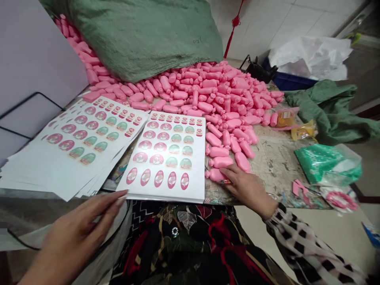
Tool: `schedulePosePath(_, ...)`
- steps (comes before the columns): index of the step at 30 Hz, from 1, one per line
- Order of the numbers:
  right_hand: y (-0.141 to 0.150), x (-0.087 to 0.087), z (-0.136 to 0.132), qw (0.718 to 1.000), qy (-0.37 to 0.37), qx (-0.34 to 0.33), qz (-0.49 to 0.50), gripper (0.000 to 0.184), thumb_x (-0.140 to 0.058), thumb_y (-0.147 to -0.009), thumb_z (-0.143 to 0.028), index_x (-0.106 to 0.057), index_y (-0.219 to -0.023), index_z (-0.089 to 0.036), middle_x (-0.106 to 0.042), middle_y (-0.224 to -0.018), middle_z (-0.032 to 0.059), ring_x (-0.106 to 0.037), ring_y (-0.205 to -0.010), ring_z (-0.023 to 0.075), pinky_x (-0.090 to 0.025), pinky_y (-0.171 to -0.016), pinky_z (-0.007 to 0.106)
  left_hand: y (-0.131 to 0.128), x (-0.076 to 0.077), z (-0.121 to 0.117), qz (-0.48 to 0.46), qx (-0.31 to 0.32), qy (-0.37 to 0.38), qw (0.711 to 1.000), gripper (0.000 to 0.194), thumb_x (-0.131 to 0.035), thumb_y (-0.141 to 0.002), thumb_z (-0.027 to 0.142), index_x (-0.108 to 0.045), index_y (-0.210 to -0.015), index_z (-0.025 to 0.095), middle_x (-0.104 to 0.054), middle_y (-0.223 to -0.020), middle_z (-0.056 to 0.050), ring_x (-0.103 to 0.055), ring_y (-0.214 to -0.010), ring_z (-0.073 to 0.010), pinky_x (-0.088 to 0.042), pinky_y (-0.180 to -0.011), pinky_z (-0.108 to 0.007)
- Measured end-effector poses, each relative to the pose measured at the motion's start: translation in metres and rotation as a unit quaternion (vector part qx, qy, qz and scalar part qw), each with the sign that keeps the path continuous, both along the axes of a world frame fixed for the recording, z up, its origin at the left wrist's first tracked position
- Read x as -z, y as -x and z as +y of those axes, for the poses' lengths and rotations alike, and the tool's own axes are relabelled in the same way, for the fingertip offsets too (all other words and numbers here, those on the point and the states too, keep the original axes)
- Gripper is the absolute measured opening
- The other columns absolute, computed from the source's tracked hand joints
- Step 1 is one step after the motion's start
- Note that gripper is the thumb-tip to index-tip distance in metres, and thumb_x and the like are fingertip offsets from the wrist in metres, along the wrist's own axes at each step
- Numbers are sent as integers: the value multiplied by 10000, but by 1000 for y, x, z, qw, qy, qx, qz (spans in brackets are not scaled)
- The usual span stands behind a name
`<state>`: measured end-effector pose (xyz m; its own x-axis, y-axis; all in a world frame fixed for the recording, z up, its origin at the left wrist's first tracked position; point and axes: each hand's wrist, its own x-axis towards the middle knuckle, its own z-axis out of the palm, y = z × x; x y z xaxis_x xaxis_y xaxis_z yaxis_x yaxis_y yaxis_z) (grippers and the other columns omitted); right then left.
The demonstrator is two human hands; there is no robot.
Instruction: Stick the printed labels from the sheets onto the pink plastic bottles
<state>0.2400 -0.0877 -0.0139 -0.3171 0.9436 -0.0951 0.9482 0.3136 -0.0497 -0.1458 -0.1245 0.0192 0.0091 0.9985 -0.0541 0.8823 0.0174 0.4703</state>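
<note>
My left hand (81, 227) is near the lower left corner of a sticker sheet (166, 194), its fingers stretched out and holding nothing I can see. Pink and green labels in rows cover this sheet, which lies on top of a stack. At the sheet's right edge, my right hand (245, 188) has its fingers round the end of a small pink plastic bottle (215, 174) lying on its side. Part of that bottle is hidden under the fingers. More pink bottles (219, 152) lie just beyond.
A big heap of pink bottles (208, 87) spills from under a green sack (142, 35) across the worktable (276, 162). Fanned label sheets (44, 166) lie at left. A green packet (326, 162), pink scissors-like handles (299, 188) and a blue crate (292, 81) are at right.
</note>
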Motion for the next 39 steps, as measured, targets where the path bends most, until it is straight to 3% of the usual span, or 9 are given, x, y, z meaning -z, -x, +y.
schedulePosePath(4, -3, 2, 9, 998, 25, 27, 52, 365, -490, -861, -435, -565, -1170, -257, -594, -1120, 60, -600, -846, 210, -395, -559, 281, -53, -11, 17, -152, 107, 69, 980, 255, -544, -811, 408, -701, -968, 283, -723, -939, 6, -649, -851, -188, -489, -776, -271)
schedulePosePath(8, -2, 5, 12, 973, 62, 103, 196, 376, -533, -819, -480, -606, -1076, -217, -628, -1042, 58, -585, -827, 197, -426, -644, 300, -86, -3, 26, -293, 113, 198, 929, 295, -545, -820, 414, -686, -1037, 273, -714, -881, -15, -635, -807, -184, -494, -752, -294)
schedulePosePath(13, 36, 2, 4, 904, 120, 155, 380, 409, -566, -774, -542, -603, -994, -199, -641, -865, 28, -558, -683, 162, -426, -590, 282, -123, 11, 30, -523, 9, 323, 789, 535, -618, -795, 379, -502, -1288, 207, -662, -1025, -85, -635, -847, -176, -497, -789, -332)
schedulePosePath(17, 81, -10, -9, 914, 59, 124, 381, 428, -627, -727, -540, -569, -993, -209, -621, -882, 37, -557, -727, 175, -435, -634, 299, -140, 16, 32, -691, -48, 312, 650, 426, -585, -841, 343, -506, -1237, 207, -613, -1125, -93, -613, -952, -165, -478, -856, -308)
schedulePosePath(22, 84, -20, -10, 893, 114, 49, 433, 411, -492, -859, -495, -500, -1199, -264, -615, -1077, 33, -580, -919, 179, -459, -772, 307, -123, 18, 33, -745, -76, 335, 572, 315, -538, -863, 370, -525, -1116, 183, -635, -1022, -104, -634, -882, -194, -515, -798, -360)
schedulePosePath(26, 64, -4, 0, 917, 75, 77, 384, 332, -356, -936, -424, -598, -1099, -265, -621, -1097, 35, -571, -994, 198, -440, -839, 335, -106, 15, 35, -691, -101, 320, 640, 330, -623, -798, 338, -518, -1076, 194, -640, -865, -49, -624, -700, -148, -518, -703, -328)
schedulePosePath(32, 69, 13, 3, 963, 4, 60, 261, 247, -408, -921, -327, -626, -998, -240, -629, -925, 42, -582, -873, 194, -430, -745, 312, -102, 12, 37, -237, 22, 107, 965, 202, -613, -765, 364, -574, -907, 226, -642, -867, -1, -583, -767, -177, -416, -651, -287)
schedulePosePath(35, 80, 11, 3, 972, -31, 56, 224, 220, -405, -923, -312, -608, -949, -233, -617, -915, 43, -575, -843, 187, -410, -710, 301, -103, 16, 38, -51, 112, 51, 991, 202, -485, -851, 351, -576, -1000, 250, -654, -988, -24, -592, -892, -224, -400, -686, -320)
schedulePosePath(39, 87, 7, 7, 984, -48, 39, 164, 215, -412, -923, -310, -610, -922, -226, -595, -917, 47, -559, -816, 180, -369, -637, 287, -104, 25, 40, 16, 136, 44, 990, 342, -521, -836, 378, -519, -1161, 273, -583, -1254, -45, -589, -1011, -290, -429, -707, -369)
